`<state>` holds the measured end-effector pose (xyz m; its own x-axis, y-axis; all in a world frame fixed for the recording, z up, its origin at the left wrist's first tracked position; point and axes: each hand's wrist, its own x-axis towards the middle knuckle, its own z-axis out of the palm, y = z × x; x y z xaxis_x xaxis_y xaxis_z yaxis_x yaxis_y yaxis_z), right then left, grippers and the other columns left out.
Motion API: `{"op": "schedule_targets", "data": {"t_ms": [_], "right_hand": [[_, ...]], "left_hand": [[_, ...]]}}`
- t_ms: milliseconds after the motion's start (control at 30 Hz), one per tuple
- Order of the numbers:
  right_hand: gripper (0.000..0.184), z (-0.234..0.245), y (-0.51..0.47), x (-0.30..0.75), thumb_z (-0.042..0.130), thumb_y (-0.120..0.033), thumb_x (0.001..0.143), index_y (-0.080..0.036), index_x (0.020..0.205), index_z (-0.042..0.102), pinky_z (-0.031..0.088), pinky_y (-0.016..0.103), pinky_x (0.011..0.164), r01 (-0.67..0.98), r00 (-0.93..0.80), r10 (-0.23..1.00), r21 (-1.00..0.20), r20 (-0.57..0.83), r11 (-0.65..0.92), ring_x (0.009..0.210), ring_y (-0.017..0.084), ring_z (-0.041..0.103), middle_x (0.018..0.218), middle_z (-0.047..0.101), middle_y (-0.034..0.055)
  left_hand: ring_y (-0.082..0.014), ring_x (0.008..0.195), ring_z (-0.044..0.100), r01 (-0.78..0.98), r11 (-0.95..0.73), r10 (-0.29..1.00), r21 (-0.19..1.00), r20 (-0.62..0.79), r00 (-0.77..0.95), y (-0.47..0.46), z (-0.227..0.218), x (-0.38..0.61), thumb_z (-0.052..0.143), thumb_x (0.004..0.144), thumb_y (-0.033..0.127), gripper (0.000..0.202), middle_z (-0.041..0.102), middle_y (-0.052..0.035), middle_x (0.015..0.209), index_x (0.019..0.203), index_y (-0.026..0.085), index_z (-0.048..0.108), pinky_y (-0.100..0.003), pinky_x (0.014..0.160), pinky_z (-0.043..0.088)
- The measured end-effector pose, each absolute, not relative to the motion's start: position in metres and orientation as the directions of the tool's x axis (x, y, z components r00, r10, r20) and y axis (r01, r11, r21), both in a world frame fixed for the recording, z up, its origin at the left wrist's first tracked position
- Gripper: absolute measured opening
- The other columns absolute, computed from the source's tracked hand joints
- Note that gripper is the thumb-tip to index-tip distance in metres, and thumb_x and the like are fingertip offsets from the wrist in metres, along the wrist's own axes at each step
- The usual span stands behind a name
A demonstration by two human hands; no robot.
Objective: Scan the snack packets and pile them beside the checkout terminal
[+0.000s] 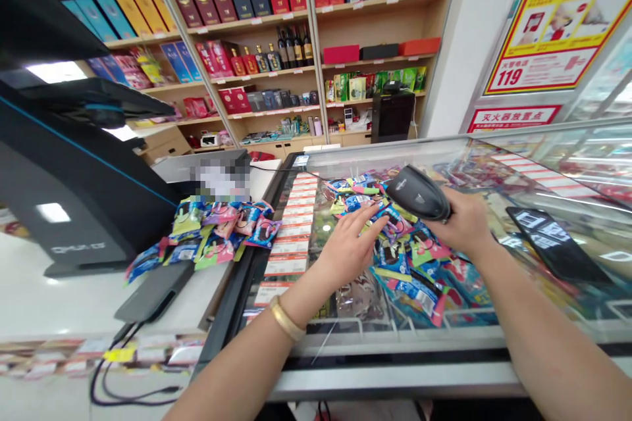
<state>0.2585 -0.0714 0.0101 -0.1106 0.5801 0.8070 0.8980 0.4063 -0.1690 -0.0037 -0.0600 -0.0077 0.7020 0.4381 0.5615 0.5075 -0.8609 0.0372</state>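
My right hand (463,222) is wrapped around the handle of a black barcode scanner (417,192), whose head points left over the small snack packets. Fingers stretched out, my left hand (349,240) rests at the near left edge of a pile of colourful snack packets (392,260). It seems to touch the packets; whether it presses on one cannot be told. The pile lies on a glass-topped display case (340,344). Blue, pink and green show on the wrappers. A second pile of similar packets (222,227) is on the white counter (39,296) to the left.
A dark checkout terminal (74,191) stands at the left. In front of it lies a grey flat device (155,293) with black cables (106,378). A black flat object (557,243) is on the right. Shelves (257,20) of boxes and bottles line the back wall.
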Motion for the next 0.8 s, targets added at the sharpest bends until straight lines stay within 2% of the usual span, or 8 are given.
{"op": "schedule_targets", "data": {"t_ms": [233, 400, 500, 600, 633, 700, 733, 800], "right_hand": [[0.026, 0.01, -0.071, 0.255, 0.059, -0.039, 0.082, -0.019, 0.096, 0.068, 0.053, 0.033, 0.069, 0.884, -0.139, 0.591, -0.169, 0.795, 0.436, 0.081, 0.027, 0.073, 0.094, 0.077, 0.0118], [0.028, 0.009, -0.071, 0.256, 0.06, -0.039, 0.082, -0.018, 0.098, 0.069, 0.054, 0.034, 0.069, 0.89, -0.137, 0.587, -0.161, 0.798, 0.427, 0.082, 0.028, 0.073, 0.093, 0.077, 0.0121], [0.028, 0.009, -0.071, 0.257, 0.059, -0.039, 0.082, -0.018, 0.097, 0.069, 0.053, 0.035, 0.066, 0.892, -0.146, 0.582, -0.148, 0.8, 0.426, 0.079, 0.028, 0.073, 0.092, 0.077, 0.0126], [0.03, 0.01, -0.072, 0.257, 0.059, -0.038, 0.08, -0.017, 0.099, 0.069, 0.053, 0.035, 0.066, 0.891, -0.146, 0.574, -0.145, 0.806, 0.43, 0.08, 0.029, 0.073, 0.093, 0.077, 0.0124], [0.03, 0.011, -0.073, 0.256, 0.059, -0.037, 0.079, -0.018, 0.1, 0.069, 0.053, 0.035, 0.066, 0.888, -0.147, 0.573, -0.147, 0.806, 0.435, 0.081, 0.029, 0.073, 0.093, 0.077, 0.0119], [0.029, 0.013, -0.075, 0.255, 0.059, -0.037, 0.078, -0.018, 0.098, 0.069, 0.053, 0.034, 0.067, 0.88, -0.153, 0.572, -0.152, 0.806, 0.45, 0.081, 0.028, 0.073, 0.092, 0.077, 0.0106], [0.028, 0.014, -0.076, 0.254, 0.059, -0.037, 0.078, -0.019, 0.098, 0.069, 0.053, 0.034, 0.067, 0.872, -0.162, 0.571, -0.154, 0.804, 0.464, 0.08, 0.027, 0.073, 0.09, 0.076, 0.01], [0.028, 0.018, -0.08, 0.251, 0.06, -0.037, 0.078, -0.019, 0.098, 0.069, 0.053, 0.033, 0.068, 0.846, -0.193, 0.571, -0.159, 0.798, 0.509, 0.08, 0.026, 0.072, 0.088, 0.076, 0.0097]], "left_hand": [[-0.0254, 0.15, 0.034, 0.467, -0.882, 0.415, -0.059, 0.372, 0.83, -0.048, 0.006, 0.027, 0.046, 0.092, 0.007, 0.055, 0.05, -0.014, 0.153, 0.146, 0.016, 0.046, -0.046, 0.122, 0.029], [-0.0251, 0.141, 0.046, 0.467, -0.883, 0.447, 0.045, 0.384, 0.808, -0.042, 0.007, 0.03, 0.05, 0.09, 0.007, 0.049, 0.062, -0.0117, 0.139, 0.137, 0.02, 0.056, -0.047, 0.12, 0.033], [-0.0272, 0.132, 0.054, 0.463, -0.854, 0.519, 0.238, 0.462, 0.719, -0.041, 0.009, 0.016, 0.056, 0.087, 0.009, 0.044, 0.066, -0.0139, 0.13, 0.13, 0.018, 0.061, -0.048, 0.114, 0.04], [-0.026, 0.113, 0.064, 0.424, -0.697, 0.715, 0.578, 0.515, 0.473, -0.043, 0.014, -0.004, 0.06, 0.087, 0.019, 0.033, 0.071, -0.0113, 0.116, 0.119, 0.018, 0.065, -0.045, 0.104, 0.05], [-0.0241, 0.102, 0.067, 0.373, -0.593, 0.8, 0.714, 0.472, 0.37, -0.043, 0.015, -0.011, 0.06, 0.087, 0.024, 0.027, 0.072, -0.0087, 0.107, 0.113, 0.018, 0.067, -0.043, 0.096, 0.055], [-0.0198, 0.083, 0.068, 0.165, -0.327, 0.932, 0.931, 0.288, 0.219, -0.045, 0.017, -0.023, 0.062, 0.088, 0.034, 0.024, 0.071, -0.004, 0.092, 0.105, 0.019, 0.067, -0.037, 0.079, 0.061], [-0.0181, 0.077, 0.068, 0.029, -0.191, 0.965, 0.981, 0.182, 0.189, -0.046, 0.016, -0.027, 0.063, 0.087, 0.037, 0.025, 0.071, -0.003, 0.089, 0.103, 0.018, 0.066, -0.035, 0.072, 0.062], [-0.0163, 0.076, 0.069, -0.224, 0.008, 0.985, 0.974, 0.031, 0.172, -0.047, 0.015, -0.034, 0.069, 0.083, 0.035, 0.026, 0.072, -0.0031, 0.091, 0.102, 0.017, 0.065, -0.031, 0.068, 0.062]]}}
